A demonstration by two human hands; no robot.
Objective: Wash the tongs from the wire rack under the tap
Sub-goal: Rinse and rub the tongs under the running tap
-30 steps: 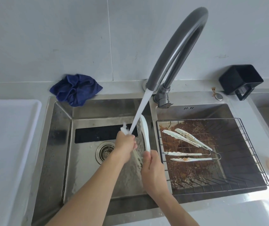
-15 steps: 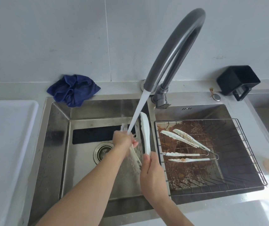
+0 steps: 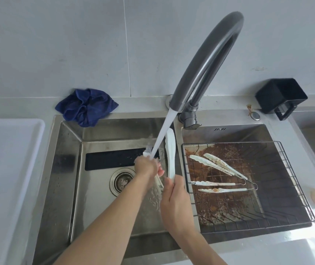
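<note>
A pair of white tongs [image 3: 170, 150] is held over the left sink basin [image 3: 99, 188] under the running stream from the grey tap [image 3: 206, 54]. My right hand [image 3: 175, 199] grips the tongs' hinge end, and one arm stands upright beside the stream. My left hand [image 3: 147, 167] is wrapped round the other arm of the tongs, and the water falls right onto it. Two more soiled white tongs [image 3: 217, 165] [image 3: 221, 187] lie on the wire rack [image 3: 296, 188] in the right basin.
A crumpled blue cloth [image 3: 85, 106] lies on the ledge behind the left basin. A black square cup [image 3: 281, 97] stands at the back right. A white tray [image 3: 3, 159] sits on the counter at the left. Brown residue covers the right basin's floor.
My left hand has slid slightly down and back along the tongs' arm under the stream. My right hand has held almost still.
</note>
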